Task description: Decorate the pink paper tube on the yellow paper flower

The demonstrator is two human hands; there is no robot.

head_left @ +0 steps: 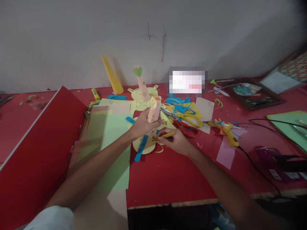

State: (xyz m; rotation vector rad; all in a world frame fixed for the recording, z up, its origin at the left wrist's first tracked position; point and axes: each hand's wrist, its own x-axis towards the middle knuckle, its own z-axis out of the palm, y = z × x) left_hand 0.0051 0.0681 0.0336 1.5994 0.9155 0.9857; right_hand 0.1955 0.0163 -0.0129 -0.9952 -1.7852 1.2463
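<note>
My left hand (141, 125) is closed around an upright peach paper tube (154, 111) with small brown drawings on its side. The tube rises from a pale yellow rounded paper base (150, 148), which has blue paper strips (142, 148) on it. In my right hand (176, 142) is a yellow-brown pen (168, 134), gripped between fingers and thumb. Its tip points at brown marks on the base; whether it touches the paper, I cannot tell. Just behind stands a similar paper tube (143, 91) topped by a green heart (137, 71).
Yellow-handled scissors (194, 119) and red-handled scissors (188, 129) lie right of the tube among blue paper scraps (183, 108). Farther right is a yellow glue gun (231, 138) with a black cord. Green paper sheets (105, 140) and a raised red board (45, 143) flank my left arm.
</note>
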